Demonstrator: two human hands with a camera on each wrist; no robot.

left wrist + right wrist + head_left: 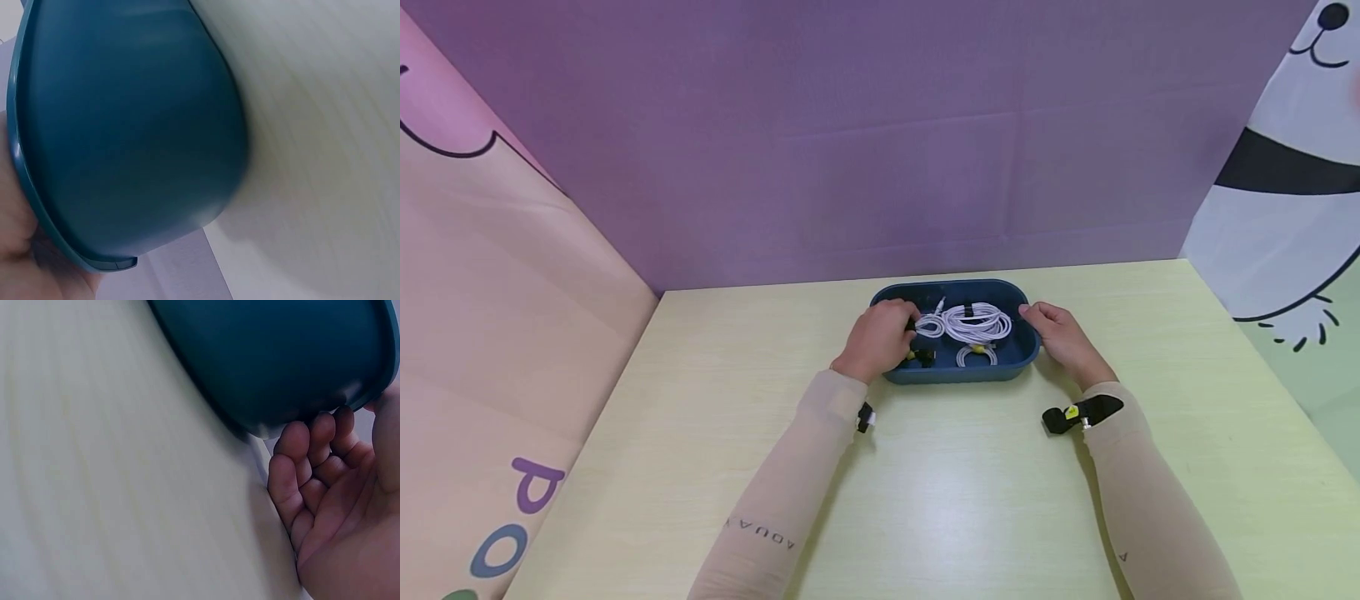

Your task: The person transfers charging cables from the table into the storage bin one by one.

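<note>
A dark blue oval bin (955, 374) stands near the table's back edge with coiled cables in it. My left hand (880, 337) reaches over its left end, curled fingers at a small white cable coil (931, 325) and a black piece beside it. The coil seems pinched there, though the hand hides most of the fingertips. In the left wrist view, the bin's wall (137, 125) covers the fingers. My right hand (1060, 335) grips the bin's right rim, thumb on top; the right wrist view shows its curled fingers (292, 440) under the rim against the outer wall.
Inside the bin are a larger white cable coil (977, 322) with a black tie, a thin pale coil (977, 356) with a yellow tie, and a black-and-yellow item (922, 357). The pale wooden table (955, 500) meets a purple backdrop (880, 150) behind the bin.
</note>
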